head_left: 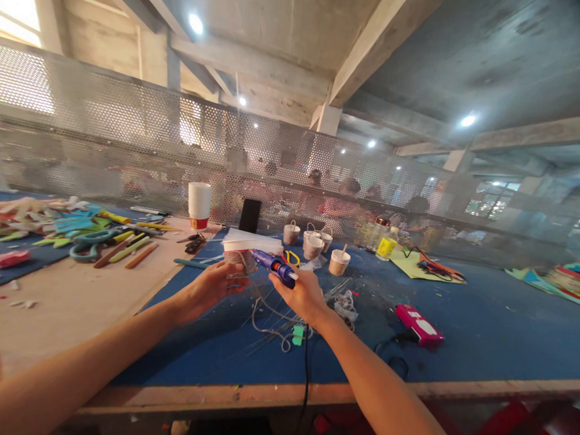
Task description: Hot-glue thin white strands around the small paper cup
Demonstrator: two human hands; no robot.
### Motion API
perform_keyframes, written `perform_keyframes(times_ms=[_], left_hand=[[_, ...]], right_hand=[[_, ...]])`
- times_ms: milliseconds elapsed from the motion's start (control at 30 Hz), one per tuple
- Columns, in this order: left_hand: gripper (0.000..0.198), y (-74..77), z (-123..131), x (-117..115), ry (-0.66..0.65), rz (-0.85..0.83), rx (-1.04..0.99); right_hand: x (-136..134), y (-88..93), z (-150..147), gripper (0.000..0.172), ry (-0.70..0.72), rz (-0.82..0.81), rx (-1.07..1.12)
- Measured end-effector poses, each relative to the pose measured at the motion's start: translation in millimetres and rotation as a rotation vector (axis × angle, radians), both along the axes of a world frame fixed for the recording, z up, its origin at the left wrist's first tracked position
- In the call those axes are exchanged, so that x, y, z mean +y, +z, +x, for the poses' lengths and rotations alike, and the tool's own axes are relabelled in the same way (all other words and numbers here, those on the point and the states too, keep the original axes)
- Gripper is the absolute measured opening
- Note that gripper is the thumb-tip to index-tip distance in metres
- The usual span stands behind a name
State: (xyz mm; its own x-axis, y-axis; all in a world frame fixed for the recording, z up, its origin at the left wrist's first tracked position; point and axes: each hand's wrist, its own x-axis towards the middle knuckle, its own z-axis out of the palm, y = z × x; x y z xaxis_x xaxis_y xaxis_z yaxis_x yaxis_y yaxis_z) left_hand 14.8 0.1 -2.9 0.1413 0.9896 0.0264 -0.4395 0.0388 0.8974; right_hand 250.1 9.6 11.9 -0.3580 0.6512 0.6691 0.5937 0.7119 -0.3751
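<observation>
Cord-wrapped cup [239, 259] sits in the grasp of the left hand [214, 285], over the blue mat [202, 342] near the middle of the table, its pale rim uppermost. Left-hand fingers curl about its near side, while the right hand [304, 296] is clasped round a blue glue gun [274, 265], the nozzle end pointing at the cup's right side (whether it touches, I cannot tell). Loose cord [255, 320] trails below the cup and loops between the forearms, tangled among clear thin strands and close to a green scrap [298, 335]; a black cable [306, 372] drops from the right hand over the table's front edge. Right behind the cup, white sheets [260, 243] crowd the space, with a dark upright slab [250, 216] beyond them. Yellow-handled scissors [293, 257] lie partly hidden past the gun, near several small cups, one of them [339, 263] with a stick standing in it. Farther right are a yellow-labelled bottle [387, 244] and a magenta device [420, 327]; to the left, a stack of white cups [199, 204], teal scissors [91, 244] and heaped colourful scraps [62, 220]. A perforated screen [144, 140] closes off the back.
</observation>
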Motion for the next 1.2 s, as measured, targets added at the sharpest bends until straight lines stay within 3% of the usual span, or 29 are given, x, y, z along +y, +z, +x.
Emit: perform_keyframes(times_ms=[1067,1200], left_hand=[[0.008,-0.8,-2.8,0.6,-0.014,-0.002,-0.032],[0.016,1.7,-1.1,-1.0,-0.016,-0.004,-0.017]], right_hand=[[2.4,0.2,0.8,0.029,0.016,-0.029,0.005],[2.2,0.2,0.8,0.03,0.024,-0.028,0.03]])
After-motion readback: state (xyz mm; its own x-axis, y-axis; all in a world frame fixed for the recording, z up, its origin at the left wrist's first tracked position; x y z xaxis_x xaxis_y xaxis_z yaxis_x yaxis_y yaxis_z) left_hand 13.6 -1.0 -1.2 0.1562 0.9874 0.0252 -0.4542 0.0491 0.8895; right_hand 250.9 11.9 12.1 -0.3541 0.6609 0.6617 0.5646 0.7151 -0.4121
